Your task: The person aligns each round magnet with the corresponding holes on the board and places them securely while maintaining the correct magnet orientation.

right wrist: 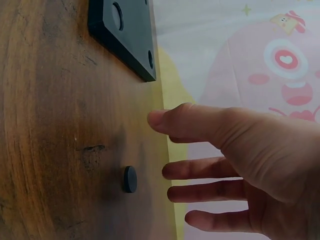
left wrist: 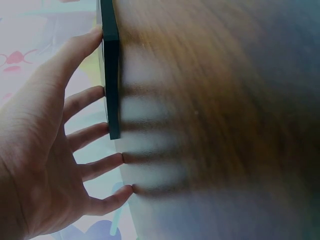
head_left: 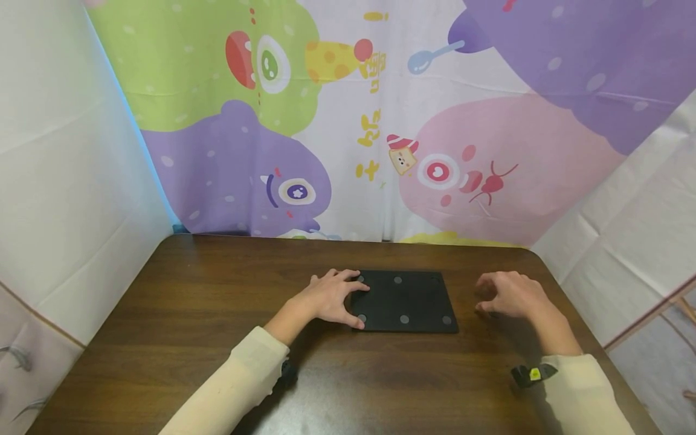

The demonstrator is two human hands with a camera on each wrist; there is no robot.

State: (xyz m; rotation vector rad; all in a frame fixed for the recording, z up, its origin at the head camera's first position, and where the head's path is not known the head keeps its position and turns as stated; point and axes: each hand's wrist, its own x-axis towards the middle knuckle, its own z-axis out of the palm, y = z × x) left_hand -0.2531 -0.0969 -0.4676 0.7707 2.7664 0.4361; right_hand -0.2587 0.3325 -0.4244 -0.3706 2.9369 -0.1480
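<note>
A flat black rectangular board [head_left: 405,299] lies on the table, with several round grey spots [head_left: 404,319] along its long sides. My left hand [head_left: 330,297] spreads over the board's left end. Its thumb and some fingertips touch the board, and two other fingertips rest on the tabletop in the left wrist view. Just right of the board, my right hand [head_left: 513,294] hovers with loosely bent fingers and nothing between them. Below it, a small dark disc [right wrist: 130,179] lies on the table in the right wrist view, apart from the fingertips.
The brown wooden table [head_left: 217,290] has rounded far corners. A curtain [head_left: 348,121] with cartoon figures hangs along its far edge, and plain white sheets [head_left: 81,121] flank both sides. A dark wrist camera [head_left: 533,374] sits at the right cuff.
</note>
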